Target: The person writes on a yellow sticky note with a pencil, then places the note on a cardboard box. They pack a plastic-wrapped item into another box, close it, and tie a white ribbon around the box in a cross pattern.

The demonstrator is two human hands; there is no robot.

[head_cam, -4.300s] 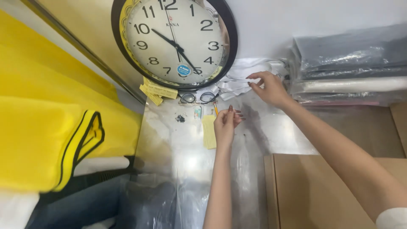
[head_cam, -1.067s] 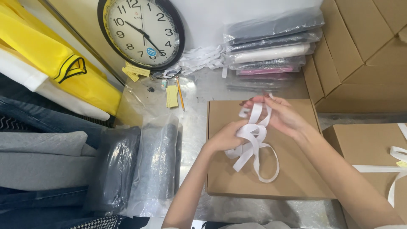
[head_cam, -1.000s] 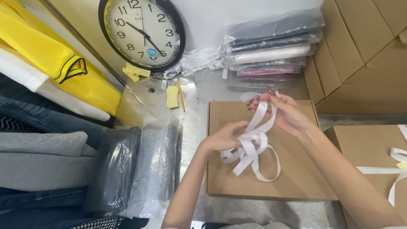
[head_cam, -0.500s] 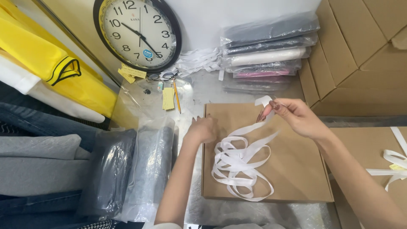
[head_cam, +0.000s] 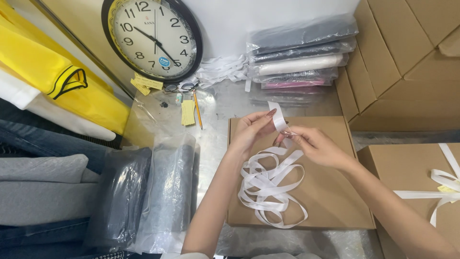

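Shiny table (head_cam: pixel 225 103) – cardboard box (head_cam: pixel 330 201), bagged clothes (head_cam: pixel 167 192)

wall clock (head_cam: pixel 154 38) | yellow garment (head_cam: pixel 52 72) | bagged clothes stack (head_cam: pixel 299 55) | pencil (head_cam: pixel 197 116)

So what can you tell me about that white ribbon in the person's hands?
The ribbon is a long, flat white strip, satiny-looking. Most of it lies in loose, tangled loops on the closed brown box. One end rises to the hands: the left hand and right hand pinch it between their fingers just above the box's far half.
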